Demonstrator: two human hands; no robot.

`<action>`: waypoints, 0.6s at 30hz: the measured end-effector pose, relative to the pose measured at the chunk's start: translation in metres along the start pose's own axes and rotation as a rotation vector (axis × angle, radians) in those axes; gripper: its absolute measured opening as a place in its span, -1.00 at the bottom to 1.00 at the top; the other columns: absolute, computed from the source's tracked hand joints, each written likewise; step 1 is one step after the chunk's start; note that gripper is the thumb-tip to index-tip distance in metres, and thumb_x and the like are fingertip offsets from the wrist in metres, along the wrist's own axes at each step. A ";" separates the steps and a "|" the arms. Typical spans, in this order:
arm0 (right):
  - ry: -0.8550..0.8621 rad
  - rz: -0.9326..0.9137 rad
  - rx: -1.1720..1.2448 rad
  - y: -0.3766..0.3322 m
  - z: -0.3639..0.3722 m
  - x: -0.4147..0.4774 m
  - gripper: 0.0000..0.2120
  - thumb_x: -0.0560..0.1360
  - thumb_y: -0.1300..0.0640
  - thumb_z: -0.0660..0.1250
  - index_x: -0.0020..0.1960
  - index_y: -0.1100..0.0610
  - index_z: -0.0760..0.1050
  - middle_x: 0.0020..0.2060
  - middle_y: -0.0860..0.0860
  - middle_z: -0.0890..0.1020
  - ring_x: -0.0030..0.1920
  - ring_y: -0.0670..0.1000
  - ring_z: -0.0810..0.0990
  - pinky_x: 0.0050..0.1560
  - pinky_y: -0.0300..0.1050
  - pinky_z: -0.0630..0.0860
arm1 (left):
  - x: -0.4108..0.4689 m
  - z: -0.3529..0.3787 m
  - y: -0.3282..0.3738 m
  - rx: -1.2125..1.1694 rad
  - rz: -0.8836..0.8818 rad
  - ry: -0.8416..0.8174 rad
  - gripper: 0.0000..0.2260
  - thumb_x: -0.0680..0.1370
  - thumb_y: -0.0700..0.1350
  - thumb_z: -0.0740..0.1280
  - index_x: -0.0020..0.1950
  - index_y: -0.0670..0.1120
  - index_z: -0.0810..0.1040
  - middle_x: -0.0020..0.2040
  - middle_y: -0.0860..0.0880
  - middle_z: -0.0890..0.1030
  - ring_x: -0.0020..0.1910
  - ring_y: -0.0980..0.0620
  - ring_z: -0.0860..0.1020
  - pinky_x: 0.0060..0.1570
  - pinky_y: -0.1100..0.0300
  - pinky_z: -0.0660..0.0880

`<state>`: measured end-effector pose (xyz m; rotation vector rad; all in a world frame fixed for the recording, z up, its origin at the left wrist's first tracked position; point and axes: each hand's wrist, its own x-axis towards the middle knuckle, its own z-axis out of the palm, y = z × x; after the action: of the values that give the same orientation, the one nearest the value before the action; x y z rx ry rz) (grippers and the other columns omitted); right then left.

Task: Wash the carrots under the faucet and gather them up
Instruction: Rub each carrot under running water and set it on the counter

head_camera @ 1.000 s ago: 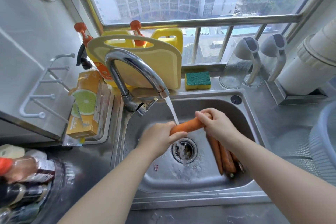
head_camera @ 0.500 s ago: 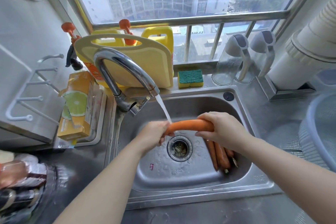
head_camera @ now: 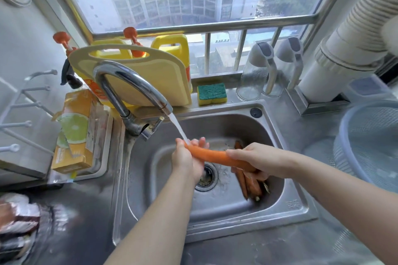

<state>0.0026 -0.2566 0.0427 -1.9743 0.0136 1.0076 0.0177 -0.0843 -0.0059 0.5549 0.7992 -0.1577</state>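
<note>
Both hands hold one long orange carrot (head_camera: pixel 212 155) over the steel sink (head_camera: pixel 215 228). My left hand (head_camera: pixel 187 157) cups its left tip from below, fingers partly spread. My right hand (head_camera: pixel 254 160) grips the thick right end. Water from the curved chrome faucet (head_camera: pixel 129 86) falls on the carrot's left tip. Other carrots (head_camera: pixel 249 185) lie on the sink floor at the right, partly hidden under my right hand. The drain (head_camera: pixel 206 176) sits just below the held carrot.
A yellow cutting board (head_camera: pixel 155 79) and yellow bottles (head_camera: pixel 172 46) stand behind the faucet. A green-yellow sponge (head_camera: pixel 212 93) lies on the ledge beside two glass jugs (head_camera: pixel 256 73). A pale blue colander (head_camera: pixel 372 146) sits at the right. An orange box (head_camera: pixel 74 131) lies left.
The carrot has tilted, its left tip now higher under the stream. My left hand has slid to cup the tip from below, and my right hand has shifted right and down.
</note>
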 end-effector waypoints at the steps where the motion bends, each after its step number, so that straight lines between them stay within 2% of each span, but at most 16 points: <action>1: -0.015 -0.006 0.009 0.002 0.001 -0.001 -0.57 0.55 -0.18 0.17 -0.16 0.16 0.55 -0.55 0.00 0.34 -0.55 -0.03 0.19 -0.52 -0.23 0.12 | 0.001 0.005 0.000 -0.066 -0.018 -0.001 -0.61 0.66 0.06 -0.02 -0.30 -0.07 0.28 -0.60 0.02 0.37 -0.55 0.09 0.42 -0.17 0.13 0.46; 3: -0.023 -0.028 0.007 0.005 0.003 -0.002 -0.58 0.55 -0.19 0.17 -0.11 0.17 0.53 -0.51 0.01 0.33 -0.52 -0.04 0.20 -0.52 -0.25 0.14 | 0.001 0.011 0.002 -0.100 -0.038 0.011 -0.61 0.65 0.03 -0.02 -0.36 -0.05 0.22 -0.63 0.05 0.29 -0.68 0.13 0.30 -0.27 0.19 0.43; 5: -0.029 -0.033 0.059 0.006 0.004 -0.003 -0.57 0.57 -0.18 0.14 -0.08 0.18 0.51 -0.55 -0.01 0.34 -0.56 -0.05 0.20 -0.51 -0.25 0.15 | 0.002 0.014 0.005 -0.130 -0.048 0.028 -0.61 0.64 0.04 0.00 -0.37 -0.04 0.24 -0.62 0.07 0.29 -0.68 0.15 0.30 -0.27 0.19 0.43; 7: -0.015 0.017 0.196 0.005 0.007 -0.001 -0.54 0.60 -0.15 0.06 -0.06 0.22 0.51 -0.61 -0.03 0.36 -0.62 -0.08 0.19 -0.54 -0.25 0.13 | 0.001 0.017 0.006 -0.147 -0.023 0.046 -0.60 0.64 0.11 0.01 -0.29 -0.05 0.35 -0.52 0.06 0.37 -0.55 0.14 0.39 -0.09 0.08 0.48; 9: 0.011 0.089 0.330 0.003 0.013 0.005 -0.51 0.63 -0.10 -0.01 -0.07 0.24 0.51 -0.64 -0.01 0.37 -0.66 -0.09 0.18 -0.60 -0.26 0.11 | -0.005 0.019 0.001 -0.039 0.055 0.056 -0.72 0.65 0.07 0.04 -0.04 -0.06 0.44 -0.30 0.02 0.45 -0.34 0.10 0.48 0.06 -0.05 0.44; 11: 0.023 0.134 0.425 -0.002 0.021 0.012 -0.52 0.63 -0.07 -0.04 -0.11 0.22 0.50 -0.62 0.03 0.39 -0.68 -0.09 0.17 -0.61 -0.31 0.10 | -0.011 0.019 -0.010 0.089 0.129 0.019 -0.85 0.66 -0.08 0.07 0.20 -0.03 0.34 -0.14 -0.02 0.45 -0.22 0.05 0.52 -0.04 -0.07 0.48; 13: 0.047 0.175 0.476 -0.009 0.028 0.020 -0.60 0.63 -0.05 -0.03 -0.10 0.20 0.44 -0.58 0.07 0.41 -0.67 -0.08 0.18 -0.59 -0.31 0.11 | -0.017 0.014 -0.018 0.180 0.136 -0.041 -0.78 0.66 -0.18 0.09 0.30 -0.02 0.22 -0.06 -0.05 0.44 -0.17 0.01 0.56 -0.18 -0.05 0.51; 15: 0.057 0.188 0.456 -0.015 0.034 0.026 -0.64 0.62 -0.05 0.00 -0.07 0.18 0.41 -0.53 0.08 0.42 -0.63 -0.07 0.21 -0.57 -0.31 0.15 | -0.021 0.004 -0.020 0.261 0.133 -0.091 -0.66 0.64 -0.24 0.12 0.38 -0.05 0.14 0.02 -0.10 0.46 -0.12 -0.02 0.57 -0.24 -0.02 0.50; 17: 0.055 0.169 0.402 -0.018 0.039 0.031 -0.61 0.61 -0.11 0.05 -0.07 0.17 0.47 -0.48 0.07 0.46 -0.58 -0.07 0.28 -0.56 -0.31 0.23 | -0.019 -0.009 -0.018 0.360 0.132 -0.146 -0.55 0.62 -0.28 0.16 0.44 -0.04 0.07 0.10 -0.22 0.47 -0.09 -0.07 0.56 -0.23 0.03 0.51; 18: 0.056 0.148 0.380 -0.021 0.042 0.033 -0.59 0.59 -0.13 0.10 -0.09 0.17 0.51 -0.43 0.08 0.50 -0.55 -0.08 0.31 -0.55 -0.32 0.27 | -0.020 -0.012 -0.016 0.398 0.132 -0.150 -0.55 0.62 -0.28 0.16 0.44 -0.07 0.06 0.07 -0.24 0.48 -0.13 -0.07 0.56 -0.29 0.07 0.50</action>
<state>0.0053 -0.2026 0.0243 -1.6681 0.3616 0.9626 -0.0091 -0.0923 -0.0052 0.9577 0.5836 -0.2364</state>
